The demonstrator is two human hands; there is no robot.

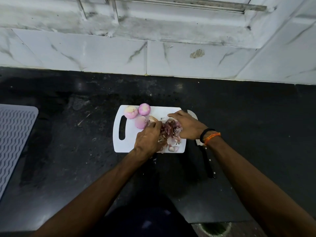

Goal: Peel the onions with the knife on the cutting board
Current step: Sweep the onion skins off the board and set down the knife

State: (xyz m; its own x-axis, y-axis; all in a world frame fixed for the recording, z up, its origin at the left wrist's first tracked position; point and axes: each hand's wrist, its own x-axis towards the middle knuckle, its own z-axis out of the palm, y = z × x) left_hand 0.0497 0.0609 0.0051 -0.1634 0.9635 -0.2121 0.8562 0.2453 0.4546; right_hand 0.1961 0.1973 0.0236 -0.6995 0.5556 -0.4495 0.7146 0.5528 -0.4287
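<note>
bare forearms [95, 192], black counter [59, 134], marble-tiled wall [102, 53]

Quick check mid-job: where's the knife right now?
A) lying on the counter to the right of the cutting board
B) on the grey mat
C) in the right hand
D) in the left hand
A: the knife lies on the dark counter right of the cutting board, partly under the right wrist; both hands are on the peel pile.

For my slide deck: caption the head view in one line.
Both hands, left hand and right hand, gather onion skins on a white cutting board beside three peeled onions; knife lies aside.
</note>
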